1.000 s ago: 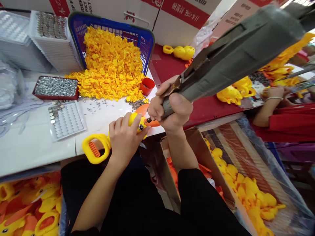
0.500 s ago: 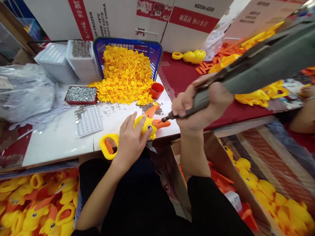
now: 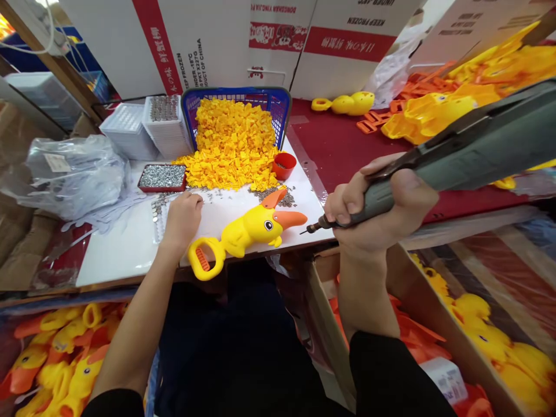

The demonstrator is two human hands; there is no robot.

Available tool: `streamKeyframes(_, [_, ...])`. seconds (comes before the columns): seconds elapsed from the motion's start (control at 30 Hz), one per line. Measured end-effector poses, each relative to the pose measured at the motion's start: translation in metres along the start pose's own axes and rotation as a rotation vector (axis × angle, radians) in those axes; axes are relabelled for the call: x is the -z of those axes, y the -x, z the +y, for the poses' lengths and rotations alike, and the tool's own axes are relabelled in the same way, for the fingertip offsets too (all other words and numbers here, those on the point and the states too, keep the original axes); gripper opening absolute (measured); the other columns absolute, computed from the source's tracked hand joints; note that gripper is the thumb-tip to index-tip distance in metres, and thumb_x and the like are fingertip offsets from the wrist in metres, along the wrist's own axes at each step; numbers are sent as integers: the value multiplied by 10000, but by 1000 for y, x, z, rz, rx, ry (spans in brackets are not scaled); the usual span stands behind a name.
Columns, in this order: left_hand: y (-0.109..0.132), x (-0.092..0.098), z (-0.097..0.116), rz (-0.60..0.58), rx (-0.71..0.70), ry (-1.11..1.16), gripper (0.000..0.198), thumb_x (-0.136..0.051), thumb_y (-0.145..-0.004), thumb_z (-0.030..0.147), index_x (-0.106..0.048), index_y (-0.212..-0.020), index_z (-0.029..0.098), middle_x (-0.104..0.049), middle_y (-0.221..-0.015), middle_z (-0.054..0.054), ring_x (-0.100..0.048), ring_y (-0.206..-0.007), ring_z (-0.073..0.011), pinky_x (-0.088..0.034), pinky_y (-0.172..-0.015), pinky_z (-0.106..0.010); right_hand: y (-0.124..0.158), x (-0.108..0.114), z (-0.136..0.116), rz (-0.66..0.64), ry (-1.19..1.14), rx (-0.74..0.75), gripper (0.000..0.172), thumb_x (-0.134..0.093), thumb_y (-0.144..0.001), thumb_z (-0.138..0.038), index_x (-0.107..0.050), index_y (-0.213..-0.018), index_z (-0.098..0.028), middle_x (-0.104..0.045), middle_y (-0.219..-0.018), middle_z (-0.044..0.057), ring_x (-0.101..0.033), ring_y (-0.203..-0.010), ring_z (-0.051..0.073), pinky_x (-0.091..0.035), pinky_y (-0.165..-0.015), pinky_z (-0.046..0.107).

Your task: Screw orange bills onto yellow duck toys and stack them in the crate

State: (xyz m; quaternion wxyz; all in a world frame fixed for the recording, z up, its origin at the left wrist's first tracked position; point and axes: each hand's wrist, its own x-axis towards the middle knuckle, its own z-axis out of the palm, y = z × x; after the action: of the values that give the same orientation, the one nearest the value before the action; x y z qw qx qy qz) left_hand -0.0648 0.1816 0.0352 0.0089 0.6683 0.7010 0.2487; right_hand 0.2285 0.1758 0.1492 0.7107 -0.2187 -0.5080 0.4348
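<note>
A yellow duck toy (image 3: 249, 230) with an orange beak and a ring handle lies on its side at the front edge of the white table. My right hand (image 3: 377, 202) is wrapped round a grey-green electric screwdriver (image 3: 469, 145), whose thin tip points down-left, a little right of the beak and apart from it. My left hand (image 3: 185, 217) is over the white dimpled tray (image 3: 158, 223), left of the toy, with its fingers curled together. Whatever it holds, if anything, is hidden. Silver discs lie beside that tray.
Behind the toy are a blue basket (image 3: 282, 110) spilling yellow pieces, a red cup (image 3: 284, 166), loose screws and a red tray of metal parts (image 3: 161, 178). Open boxes of duck toys stand below, left and right.
My left hand has let go of the duck toy and moved left to the dimpled tray. The screwdriver tip has come away from the beak, and the view has shifted a little.
</note>
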Motion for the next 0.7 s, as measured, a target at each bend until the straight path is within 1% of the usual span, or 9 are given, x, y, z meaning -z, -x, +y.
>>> streamKeyframes(0.07, [3,8,1,35,-1,44,194,-528,-918,176,-719,-951,176,-748,-973,-132,-704,-936,-282,-537,-913,-416,-1,0,-3,15,-42,6,195,-696,-810,-417,-654,-744,-238,-379,-398,-98,-275,-256,87,-276,-273,225])
streamKeyframes(0.13, [6,16,3,96,24,138,203,-568,-897,160,-714,-1038,164,-762,-970,-112,-718,-920,-261,-552,-900,-394,-4,-1,-6,12,-85,-1,165,-696,-781,-377,-674,-715,-227,-388,-379,-92,-250,-240,81,-248,-253,223])
streamKeyframes(0.2, [9,23,5,174,65,253,228,-603,-872,141,-711,-1072,161,-775,-949,-86,-735,-894,-235,-571,-898,-373,-6,-2,-9,-7,-107,-24,153,-708,-762,-367,-685,-706,-226,-394,-373,-90,-246,-236,77,-241,-248,218])
streamKeyframes(0.27, [12,27,7,226,87,327,228,-617,-860,128,-715,-1063,165,-788,-939,-68,-755,-893,-217,-587,-910,-358,-7,-3,-10,-8,-111,-33,154,-717,-762,-368,-694,-710,-225,-399,-380,-88,-256,-244,74,-251,-254,216])
streamKeyframes(0.37, [14,28,7,249,79,354,221,-620,-853,118,-727,-1042,158,-805,-973,-74,-777,-927,-219,-605,-930,-361,-8,-6,-9,3,-75,-35,162,-725,-765,-385,-685,-717,-236,-387,-400,-87,-272,-264,78,-266,-267,228])
streamKeyframes(0.53, [18,25,5,229,80,346,285,-577,-864,94,-744,-1090,145,-811,-1077,-100,-788,-996,-231,-615,-973,-377,-7,-12,-8,42,-15,-63,200,-731,-756,-449,-654,-715,-269,-345,-415,-89,-272,-288,94,-249,-283,269])
streamKeyframes(0.63, [28,29,11,250,53,345,261,-572,-895,126,-755,-1077,157,-815,-1080,-92,-783,-1010,-229,-613,-990,-379,-8,-12,-8,36,-17,-83,208,-738,-754,-461,-665,-712,-270,-342,-420,-87,-284,-293,101,-242,-288,282])
streamKeyframes(0.7, [36,32,19,287,37,382,214,-594,-915,173,-756,-1054,170,-816,-1059,-77,-784,-977,-218,-623,-964,-366,-11,-10,-8,6,-12,-107,201,-744,-751,-459,-670,-720,-274,-358,-422,-84,-284,-298,101,-252,-297,286])
